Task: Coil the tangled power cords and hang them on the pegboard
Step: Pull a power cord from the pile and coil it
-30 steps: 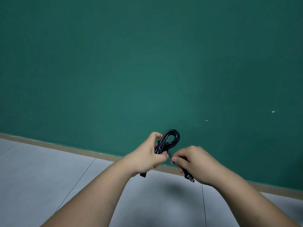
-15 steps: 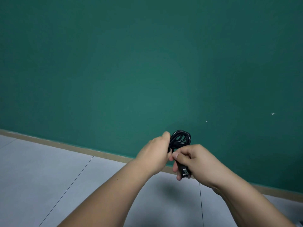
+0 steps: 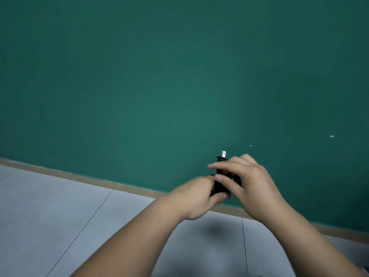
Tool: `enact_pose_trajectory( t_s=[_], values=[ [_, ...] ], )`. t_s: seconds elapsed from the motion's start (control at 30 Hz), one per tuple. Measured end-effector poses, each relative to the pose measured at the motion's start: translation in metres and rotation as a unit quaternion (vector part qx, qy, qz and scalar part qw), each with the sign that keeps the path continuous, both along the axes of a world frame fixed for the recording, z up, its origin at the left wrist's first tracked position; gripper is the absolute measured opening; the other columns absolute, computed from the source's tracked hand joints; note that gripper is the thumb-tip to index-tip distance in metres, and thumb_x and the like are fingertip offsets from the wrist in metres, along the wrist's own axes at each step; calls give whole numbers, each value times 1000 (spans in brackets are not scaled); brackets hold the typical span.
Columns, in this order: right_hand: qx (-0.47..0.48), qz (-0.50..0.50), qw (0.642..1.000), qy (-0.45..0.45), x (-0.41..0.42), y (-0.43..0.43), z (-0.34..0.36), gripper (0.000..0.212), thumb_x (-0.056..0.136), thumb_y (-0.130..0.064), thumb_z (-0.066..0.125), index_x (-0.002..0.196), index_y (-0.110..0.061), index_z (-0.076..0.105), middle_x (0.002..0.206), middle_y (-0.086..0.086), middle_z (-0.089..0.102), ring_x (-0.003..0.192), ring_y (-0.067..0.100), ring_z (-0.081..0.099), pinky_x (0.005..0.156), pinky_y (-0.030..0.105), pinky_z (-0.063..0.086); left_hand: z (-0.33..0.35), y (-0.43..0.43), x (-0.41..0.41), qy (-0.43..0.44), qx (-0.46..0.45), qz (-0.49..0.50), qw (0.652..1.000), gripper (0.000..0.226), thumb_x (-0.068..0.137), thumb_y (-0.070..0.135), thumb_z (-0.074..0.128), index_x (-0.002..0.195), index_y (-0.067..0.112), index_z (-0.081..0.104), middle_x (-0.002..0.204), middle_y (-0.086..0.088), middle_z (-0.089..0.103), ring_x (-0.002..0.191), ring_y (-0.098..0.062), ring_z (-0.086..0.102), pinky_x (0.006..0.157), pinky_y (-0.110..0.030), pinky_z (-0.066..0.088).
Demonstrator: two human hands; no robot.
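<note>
A black power cord, wound into a small bundle, sits between both hands in front of the green wall. My left hand grips the bundle from the left, thumb underneath. My right hand holds it from the right, fingers curled over the cord and the index finger stretched out leftward. The cord's plug sticks up above my right fingers, its metal prongs pointing up. Most of the bundle is hidden by the hands. No pegboard is in view.
A plain green wall fills the upper view, with a tan baseboard along its foot. Light grey floor tiles lie below. Two small white marks show on the wall at the right.
The loop that stood above the hands has been drawn into the bundle. The plug end has swung from below my right hand to above it. Both hands have closed in together.
</note>
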State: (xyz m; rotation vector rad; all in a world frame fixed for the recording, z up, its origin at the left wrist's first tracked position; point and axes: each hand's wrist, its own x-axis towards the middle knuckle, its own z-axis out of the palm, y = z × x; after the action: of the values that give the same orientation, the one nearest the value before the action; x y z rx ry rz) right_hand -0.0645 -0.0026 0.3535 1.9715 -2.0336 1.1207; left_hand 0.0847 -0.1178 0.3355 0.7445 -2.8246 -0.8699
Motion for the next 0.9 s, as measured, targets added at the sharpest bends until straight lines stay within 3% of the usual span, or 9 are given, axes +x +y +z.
enact_pose_trajectory(
  t_s=[0.07, 0.13, 0.23, 0.3, 0.4, 0.5, 0.7, 0.9],
  values=[
    [-7, 0, 999, -52, -5, -2, -1, 24, 92, -38, 78, 114, -48, 78, 99, -23, 66, 107, 9, 53, 91, 23, 44, 4, 6, 1, 2, -11, -21, 1000, 28, 104, 56, 52, 117, 32, 58, 87, 14, 58, 82, -16, 56, 66, -32, 43],
    [8, -10, 993, -114, -10, -2, -1, 21, 87, -47, 80, 107, -51, 79, 100, -19, 65, 110, 8, 54, 91, 20, 41, 6, 6, 4, 9, -6, -32, 999, 30, 103, 56, 52, 118, 30, 57, 88, 12, 60, 81, -14, 58, 71, -34, 49],
    [63, -19, 982, -179, -15, -5, -6, 26, 85, -63, 70, 105, -51, 80, 100, -16, 65, 106, 5, 62, 93, 29, 50, 9, 3, 12, 42, 25, -21, 999, 35, 101, 58, 44, 124, 34, 55, 105, 10, 68, 97, -16, 64, 89, -42, 55],
    [92, 6, 964, -248, -13, -8, -8, 34, 86, -64, 64, 108, -44, 81, 103, -13, 67, 104, 5, 68, 96, 33, 56, 8, 3, 17, 70, 19, -3, 997, 28, 102, 59, 42, 111, 36, 55, 101, 10, 68, 94, -15, 64, 88, -46, 55],
    [112, 68, 933, -335, -11, -9, -3, 31, 92, -52, 66, 116, -36, 80, 108, -9, 68, 108, 14, 71, 94, 37, 61, 4, 5, 19, 110, -1, 29, 994, 25, 105, 57, 41, 95, 36, 46, 91, 11, 63, 85, -14, 59, 83, -46, 54],
    [147, 90, 933, -316, -15, -4, 0, 23, 103, -32, 66, 123, -40, 75, 116, -9, 68, 110, 15, 69, 88, 38, 61, 2, 6, 18, 167, 15, 65, 984, 24, 103, 59, 42, 107, 36, 39, 86, 9, 62, 77, -13, 55, 74, -44, 51],
    [141, 105, 905, -388, -10, 2, 7, 36, 103, -6, 61, 124, -32, 73, 117, -10, 77, 109, 12, 73, 92, 35, 61, 5, 15, 18, 184, 0, 68, 981, 28, 107, 47, 43, 132, 39, 33, 76, 3, 57, 68, -16, 53, 66, -45, 45],
    [95, 76, 891, -437, -10, 1, 3, 47, 101, -2, 63, 136, -34, 63, 117, -2, 77, 109, 20, 73, 89, 39, 62, 1, 15, 11, 197, 43, 68, 977, 33, 106, 51, 46, 134, 38, 33, 97, 10, 65, 80, -9, 56, 77, -42, 49]
  ],
)
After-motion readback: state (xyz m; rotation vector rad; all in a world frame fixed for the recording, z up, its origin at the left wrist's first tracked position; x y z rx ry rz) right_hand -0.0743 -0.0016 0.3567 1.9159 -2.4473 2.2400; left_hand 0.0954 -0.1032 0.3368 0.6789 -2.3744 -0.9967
